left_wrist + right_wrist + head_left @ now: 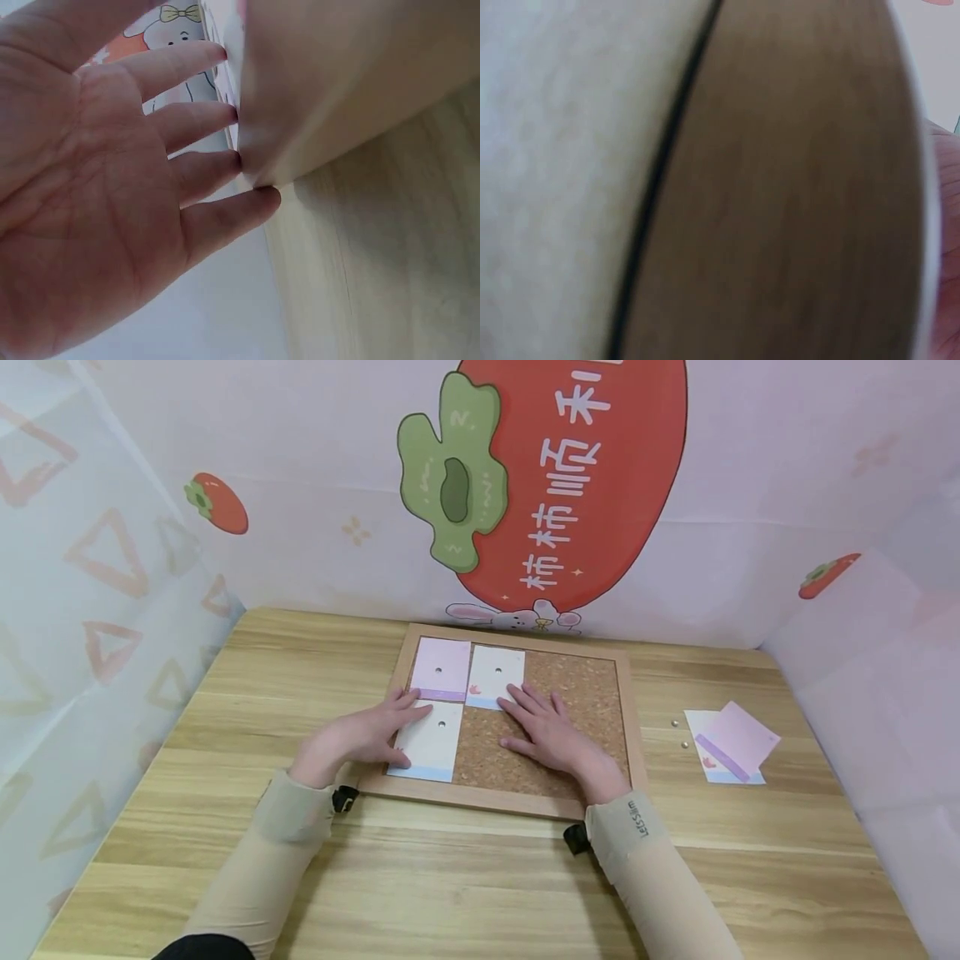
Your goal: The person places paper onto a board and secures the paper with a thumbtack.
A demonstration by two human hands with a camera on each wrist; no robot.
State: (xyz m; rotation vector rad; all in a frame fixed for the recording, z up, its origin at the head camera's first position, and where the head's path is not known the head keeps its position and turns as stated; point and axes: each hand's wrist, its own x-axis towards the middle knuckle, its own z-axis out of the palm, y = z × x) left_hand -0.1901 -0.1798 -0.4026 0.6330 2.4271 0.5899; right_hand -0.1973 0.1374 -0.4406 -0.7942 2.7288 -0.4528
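Note:
A cork board (577, 693) in a wooden frame lies on the table with three paper cards on it. A pink card (441, 653) is at its upper left, a white card (486, 658) beside that, and another white card (431, 747) below the pink one. Each card has a small round silver pin in it. My left hand (360, 732) spreads its fingers over the board's left side, at the lower white card. In the left wrist view those fingers look straight along the frame. With fingers spread, my right hand (551, 731) rests on the cork, fingertips at the upper white card's lower right corner.
Right of the board, a pink card (742, 735) overlaps a white card (699, 720) on the wooden table (465, 885). Two small silver pins (684, 745) lie between them and the board. A printed backdrop (315, 552) rises behind the table and at both sides.

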